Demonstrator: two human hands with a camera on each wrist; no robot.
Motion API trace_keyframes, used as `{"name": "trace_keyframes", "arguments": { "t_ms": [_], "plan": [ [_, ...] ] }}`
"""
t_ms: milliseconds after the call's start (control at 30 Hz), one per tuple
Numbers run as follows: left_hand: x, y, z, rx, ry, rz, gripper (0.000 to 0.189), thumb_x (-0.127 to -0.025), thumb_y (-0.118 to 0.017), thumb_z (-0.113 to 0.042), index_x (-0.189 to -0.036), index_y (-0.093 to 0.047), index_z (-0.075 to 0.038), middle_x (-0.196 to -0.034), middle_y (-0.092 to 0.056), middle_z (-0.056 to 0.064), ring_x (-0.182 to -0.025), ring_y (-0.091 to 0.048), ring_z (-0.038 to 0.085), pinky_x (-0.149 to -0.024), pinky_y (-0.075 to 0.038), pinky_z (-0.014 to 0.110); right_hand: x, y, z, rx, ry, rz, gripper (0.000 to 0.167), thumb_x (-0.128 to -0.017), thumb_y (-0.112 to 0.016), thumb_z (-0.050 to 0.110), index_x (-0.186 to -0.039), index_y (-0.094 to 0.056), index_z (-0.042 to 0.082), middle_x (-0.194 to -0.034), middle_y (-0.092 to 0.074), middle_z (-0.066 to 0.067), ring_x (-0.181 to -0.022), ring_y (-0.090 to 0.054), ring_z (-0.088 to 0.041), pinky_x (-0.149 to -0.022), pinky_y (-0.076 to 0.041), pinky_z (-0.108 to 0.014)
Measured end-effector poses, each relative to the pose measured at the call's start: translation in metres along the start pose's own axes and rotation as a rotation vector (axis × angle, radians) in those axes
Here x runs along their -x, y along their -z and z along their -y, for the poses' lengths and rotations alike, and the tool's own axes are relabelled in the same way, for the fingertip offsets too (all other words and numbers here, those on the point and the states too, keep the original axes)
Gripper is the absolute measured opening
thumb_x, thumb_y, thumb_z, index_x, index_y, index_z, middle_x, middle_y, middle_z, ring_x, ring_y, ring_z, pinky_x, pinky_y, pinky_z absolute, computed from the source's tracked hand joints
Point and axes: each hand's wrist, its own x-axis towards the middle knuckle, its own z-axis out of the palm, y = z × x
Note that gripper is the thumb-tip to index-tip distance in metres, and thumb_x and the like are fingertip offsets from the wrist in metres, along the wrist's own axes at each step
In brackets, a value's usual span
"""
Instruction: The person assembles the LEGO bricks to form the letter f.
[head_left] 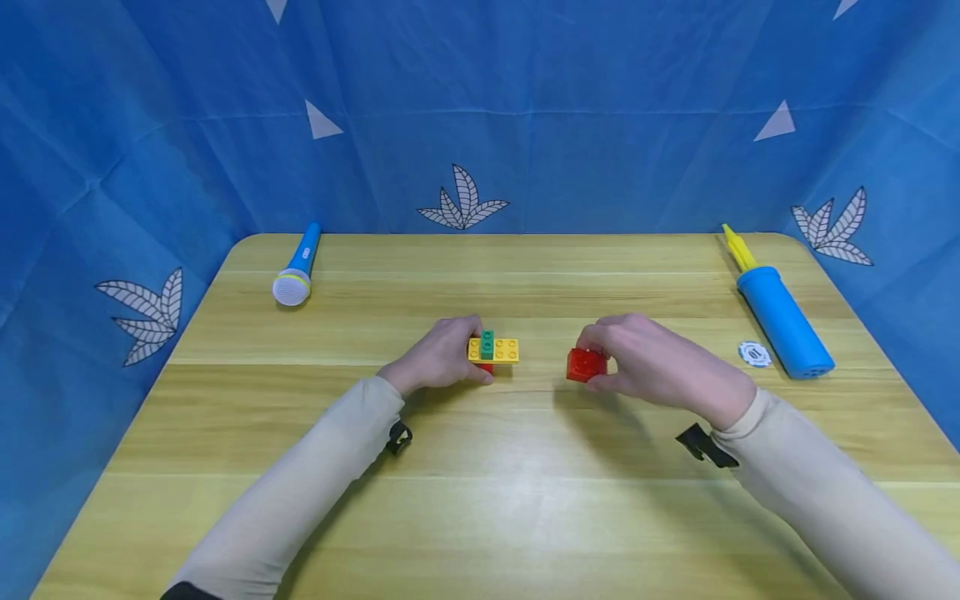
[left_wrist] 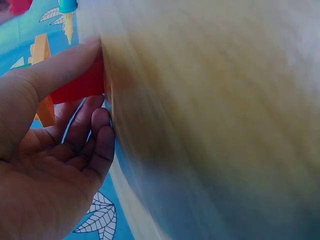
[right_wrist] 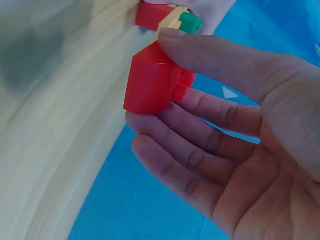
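My left hand (head_left: 442, 354) pinches a red toy building block (left_wrist: 84, 84) between thumb and fingers, low at the wooden table. Across the top of that block lies a long yellow block (head_left: 507, 351), which carries a small green block (head_left: 487, 344). To the right, my right hand (head_left: 648, 362) holds another red block (right_wrist: 150, 82), its thumb on one side and fingertips on the other. This block has a slanted face in the right wrist view, with its studs turned towards the palm. A gap separates it from the yellow block.
A blue toy microphone (head_left: 300, 262) lies at the table's back left. On the right are a blue hand pump (head_left: 786, 323) with a yellow nozzle and a round white-and-blue chip (head_left: 754, 354). A blue patterned cloth (head_left: 600, 125) hangs behind the table (head_left: 480, 533).
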Motion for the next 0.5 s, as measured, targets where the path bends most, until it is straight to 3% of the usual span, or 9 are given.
{"name": "trace_keyframes", "arguments": {
  "t_ms": [200, 500],
  "plan": [
    [0.000, -0.002, 0.001, 0.003, -0.031, 0.006, 0.047, -0.070, -0.092, -0.019, -0.100, -0.056, -0.007, -0.091, -0.060, 0.001, -0.082, -0.054, 0.018, -0.071, -0.045, 0.029, -0.030, 0.000, 0.013, 0.012, 0.055, -0.021, 0.033, -0.076, -0.087, 0.011, -0.104, -0.071, 0.005, -0.094, -0.067, -0.003, -0.079, -0.064, -0.016, -0.071, -0.054, -0.030],
    [0.000, -0.001, 0.000, 0.029, -0.039, 0.016, 0.047, -0.072, -0.091, -0.018, -0.101, -0.055, -0.008, -0.091, -0.060, 0.000, -0.083, -0.055, 0.019, -0.074, -0.047, 0.028, -0.059, 0.000, 0.029, -0.008, 0.120, -0.056, 0.040, -0.077, -0.086, 0.012, -0.113, -0.070, 0.004, -0.098, -0.067, -0.005, -0.083, -0.063, -0.017, -0.076, -0.054, -0.030]
  ]
}}
